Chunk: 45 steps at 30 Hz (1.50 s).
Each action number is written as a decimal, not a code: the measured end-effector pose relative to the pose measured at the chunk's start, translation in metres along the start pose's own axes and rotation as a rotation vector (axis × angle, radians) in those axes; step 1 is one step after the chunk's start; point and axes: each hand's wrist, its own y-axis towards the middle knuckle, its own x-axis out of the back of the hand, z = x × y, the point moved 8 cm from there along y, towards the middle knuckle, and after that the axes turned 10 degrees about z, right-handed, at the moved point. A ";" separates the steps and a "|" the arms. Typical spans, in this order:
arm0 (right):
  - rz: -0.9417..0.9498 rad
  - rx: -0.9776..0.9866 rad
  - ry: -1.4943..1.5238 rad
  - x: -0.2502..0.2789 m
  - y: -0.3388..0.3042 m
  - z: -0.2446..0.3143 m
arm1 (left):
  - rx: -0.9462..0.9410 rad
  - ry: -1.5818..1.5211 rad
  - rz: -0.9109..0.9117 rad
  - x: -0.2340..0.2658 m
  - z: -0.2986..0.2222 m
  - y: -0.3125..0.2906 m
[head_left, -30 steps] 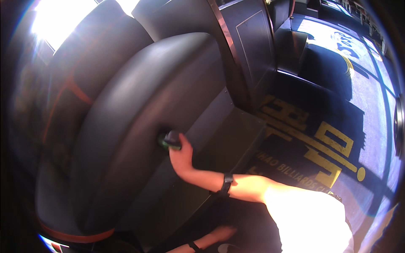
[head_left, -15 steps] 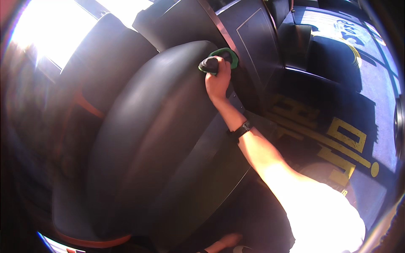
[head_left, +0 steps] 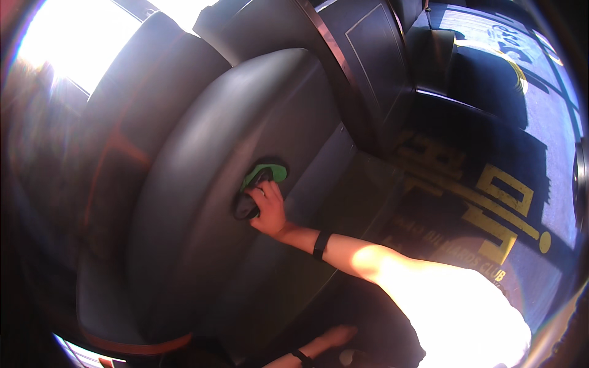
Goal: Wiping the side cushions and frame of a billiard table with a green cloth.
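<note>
My right hand (head_left: 268, 205) is closed on a green and black cleaning cloth (head_left: 274, 172), bunched under the fingers. It presses the cloth against the front part of the large black padded seat cushion (head_left: 202, 153), near its middle. A dark band circles the right wrist. Low in the picture, my left hand (head_left: 339, 335) lies in shadow by my dark-clothed lap, touching neither the seat nor the cloth. Its fingers are too dim and blurred to make out.
Behind the cushion rises a dark padded backrest (head_left: 159, 67) with reddish trim, beside a bright window (head_left: 80, 43). A dark panelled partition (head_left: 368, 55) stands past the seat's far end. To the right is a blue floor mat (head_left: 531, 153) with yellow lettering.
My right hand has slid the cloth from the cushion's far corner toward me and left, to its middle. My left hand has shifted slightly and more of its forearm shows.
</note>
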 end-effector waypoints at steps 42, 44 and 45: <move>0.060 -0.188 0.746 0.007 0.046 0.011 | 0.015 0.093 0.104 -0.029 -0.011 0.018; -0.238 0.095 0.586 0.062 0.088 0.024 | -0.025 0.104 0.030 -0.025 -0.012 0.018; -0.377 0.204 0.426 0.089 0.100 0.035 | -0.028 0.108 0.034 -0.022 -0.015 0.019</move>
